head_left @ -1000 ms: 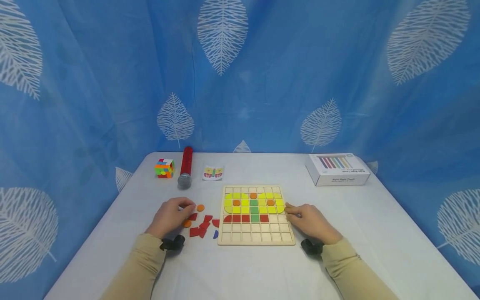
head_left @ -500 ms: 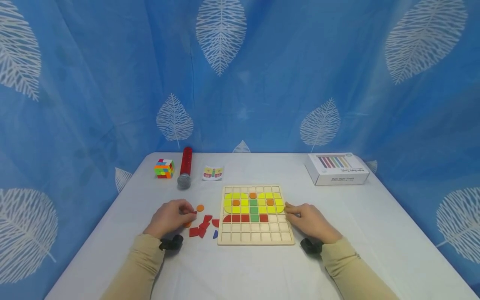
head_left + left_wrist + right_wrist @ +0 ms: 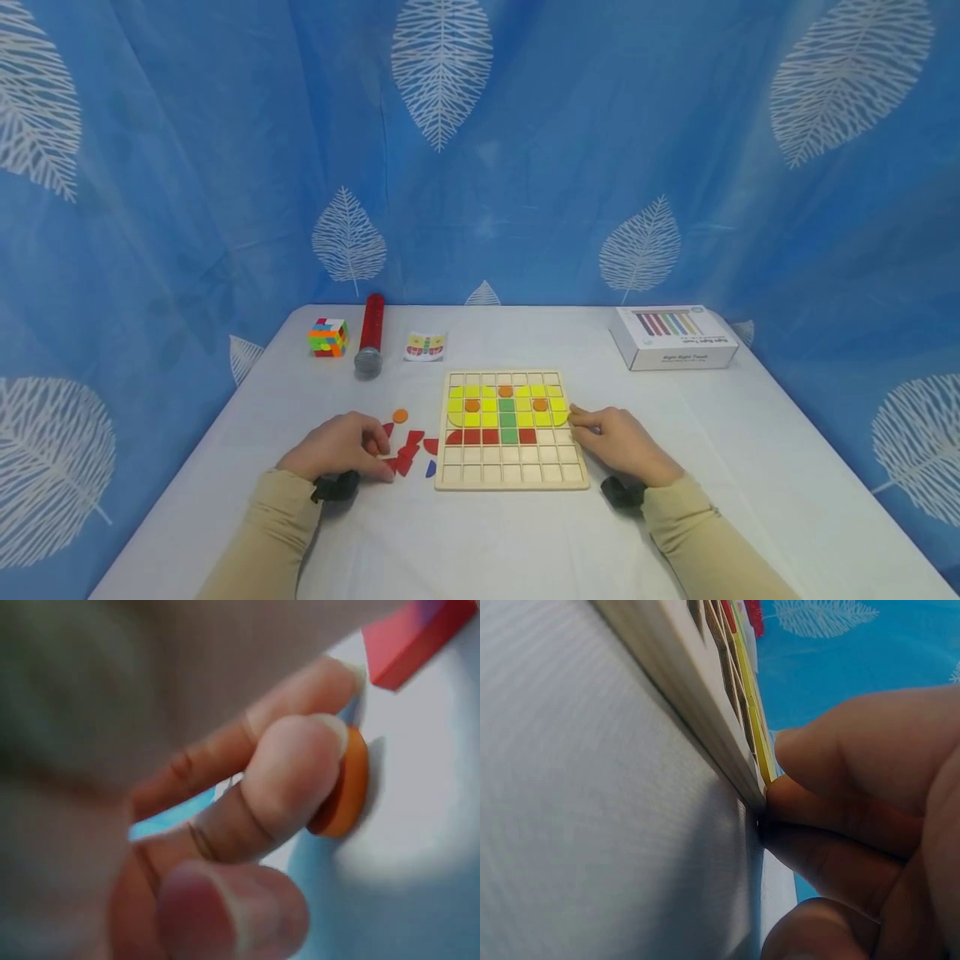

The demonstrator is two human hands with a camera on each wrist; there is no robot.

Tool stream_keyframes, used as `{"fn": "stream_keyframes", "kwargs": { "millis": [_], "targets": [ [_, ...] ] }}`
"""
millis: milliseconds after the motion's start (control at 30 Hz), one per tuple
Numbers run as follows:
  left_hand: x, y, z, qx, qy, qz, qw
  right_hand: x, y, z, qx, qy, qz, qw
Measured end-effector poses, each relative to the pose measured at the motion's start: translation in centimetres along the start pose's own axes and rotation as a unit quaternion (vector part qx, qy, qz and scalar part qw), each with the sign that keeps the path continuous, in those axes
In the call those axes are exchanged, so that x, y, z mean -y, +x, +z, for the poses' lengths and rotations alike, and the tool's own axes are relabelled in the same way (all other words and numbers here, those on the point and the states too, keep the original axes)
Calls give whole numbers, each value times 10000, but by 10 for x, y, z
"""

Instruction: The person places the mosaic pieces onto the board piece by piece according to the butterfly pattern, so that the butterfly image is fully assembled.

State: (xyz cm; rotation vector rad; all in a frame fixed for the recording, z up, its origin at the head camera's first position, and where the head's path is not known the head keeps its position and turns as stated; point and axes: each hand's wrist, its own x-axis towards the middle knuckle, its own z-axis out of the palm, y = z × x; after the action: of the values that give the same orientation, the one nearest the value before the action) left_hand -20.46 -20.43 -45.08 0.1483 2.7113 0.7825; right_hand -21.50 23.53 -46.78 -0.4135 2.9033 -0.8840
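A wooden grid board [image 3: 491,477] lies mid-table, filled partly with yellow, green, red and orange pieces. To its left, my left hand [image 3: 337,446] is low over loose red pieces [image 3: 408,450], thumb and index finger apart around one of them. In the left wrist view, a fingertip touches the edge of an orange disc [image 3: 349,787], while a red piece [image 3: 420,637] shows at the upper right. My right hand [image 3: 622,446] holds the board's right edge. In the right wrist view, its fingertips [image 3: 784,799] press against the wooden side, with another fingertip over the top.
Near the left hand lie another orange disc [image 3: 401,415] and a blue piece [image 3: 431,469]. Behind are a puzzle cube [image 3: 327,337], a red microphone [image 3: 371,333] and a pattern card [image 3: 425,347]. A white box [image 3: 675,340] stands at the back right.
My left hand has moved nearer the body, from the upper red piece, which it had at its fingertips, to the lower red pieces. The right hand and the board keep their places.
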Motion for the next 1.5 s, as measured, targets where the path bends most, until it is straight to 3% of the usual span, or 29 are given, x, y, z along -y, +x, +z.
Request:
{"fn": "stream_keyframes", "kwargs": {
  "millis": [167,433,567,700,900,1100,1333,1500],
  "targets": [
    [1,2,1,-161,23,34,9999,-1,-1,-1,-18,28,3,10000],
    [3,5,0,-645,-313,83,9974,0,-2,-1,-7,78,50,10000],
    [1,9,0,-845,-615,141,9944,0,-2,-1,-4,65,61,10000],
    [-9,11,2,-1115,-1062,389,9873,-1,-2,-2,-1,85,89,9999],
    [-46,17,20,-1203,-1230,865,9813,-3,-1,-1,-20,88,92,9999],
    [-91,29,44,-858,-920,1473,9811,-4,-1,-2,-6,25,59,10000],
    [-147,45,78,-802,-581,1597,9822,-5,0,-1,64,58,44,10000],
    [-175,57,94,-868,-274,1700,9812,-7,0,0,8,11,-197,9998]
  ]
}}
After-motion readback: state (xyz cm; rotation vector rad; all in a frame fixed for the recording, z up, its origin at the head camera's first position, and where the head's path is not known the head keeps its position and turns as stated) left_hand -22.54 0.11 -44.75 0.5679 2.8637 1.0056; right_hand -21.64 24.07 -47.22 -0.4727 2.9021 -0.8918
